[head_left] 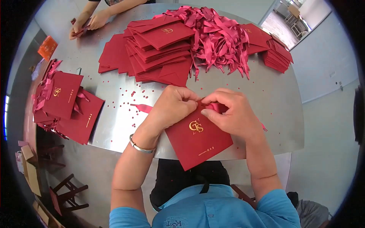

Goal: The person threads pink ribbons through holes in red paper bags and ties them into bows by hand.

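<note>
A flat red paper gift bag (198,138) with a gold logo lies in front of me, its lower end past the table's edge. My left hand (174,104) is closed at the bag's top edge, thumb and forefinger pinching there. Opposite it, my right hand (232,112) is closed on a pink ribbon (215,107) at the same edge. One ribbon end (141,108) sticks out to the left, beyond my left wrist. The fingertips partly hide where ribbon and bag meet.
Stacked red bags (159,49) and a heap of pink ribbons (218,36) lie at the back of the metal table (273,125). Bags with ribbons (62,95) are piled at left. More bags (277,57) stand back right. Another person's hands (89,24) work at the far left.
</note>
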{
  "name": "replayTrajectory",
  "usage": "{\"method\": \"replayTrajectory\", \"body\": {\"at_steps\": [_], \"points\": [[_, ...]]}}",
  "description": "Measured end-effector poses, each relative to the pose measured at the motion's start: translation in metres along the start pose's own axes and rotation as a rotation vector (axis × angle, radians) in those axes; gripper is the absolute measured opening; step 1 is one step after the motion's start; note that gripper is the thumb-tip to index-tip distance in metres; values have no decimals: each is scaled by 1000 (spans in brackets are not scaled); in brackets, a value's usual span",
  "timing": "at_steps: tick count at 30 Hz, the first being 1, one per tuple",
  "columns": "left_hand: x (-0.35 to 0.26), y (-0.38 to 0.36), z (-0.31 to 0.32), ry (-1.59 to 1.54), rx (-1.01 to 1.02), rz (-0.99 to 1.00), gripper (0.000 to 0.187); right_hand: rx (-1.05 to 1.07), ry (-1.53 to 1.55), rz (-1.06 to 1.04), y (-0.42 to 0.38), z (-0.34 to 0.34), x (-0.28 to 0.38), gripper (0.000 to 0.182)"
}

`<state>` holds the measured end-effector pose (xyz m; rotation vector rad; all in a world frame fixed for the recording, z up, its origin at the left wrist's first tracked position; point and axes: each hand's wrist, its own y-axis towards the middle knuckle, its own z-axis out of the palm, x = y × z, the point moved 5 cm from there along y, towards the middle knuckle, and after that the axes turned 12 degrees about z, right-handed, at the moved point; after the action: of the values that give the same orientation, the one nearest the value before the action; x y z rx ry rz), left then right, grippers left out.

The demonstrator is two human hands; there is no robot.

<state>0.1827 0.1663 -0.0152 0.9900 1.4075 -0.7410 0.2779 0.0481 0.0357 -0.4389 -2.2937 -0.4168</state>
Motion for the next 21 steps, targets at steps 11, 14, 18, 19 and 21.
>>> {"method": "replayTrajectory", "body": {"at_steps": [11, 14, 18, 19, 21], "points": [[-2, -2, 2, -42, 61, -28, 17, -52, 44, -181, 2, -10, 3, 9], [-4, -5, 9, -4, 133, 10, 16, 12, 165, -100, 7, -33, -11, 10], [-20, -10, 21, 113, 261, 144, 16, 399, 238, 321, 3, -14, -28, 22], [-20, -11, 23, 156, 285, 182, 17, 394, 240, 321, 4, -12, -31, 22], [-23, -12, 28, 205, 315, 228, 17, 521, 316, 247, 4, -4, -34, 26]]}}
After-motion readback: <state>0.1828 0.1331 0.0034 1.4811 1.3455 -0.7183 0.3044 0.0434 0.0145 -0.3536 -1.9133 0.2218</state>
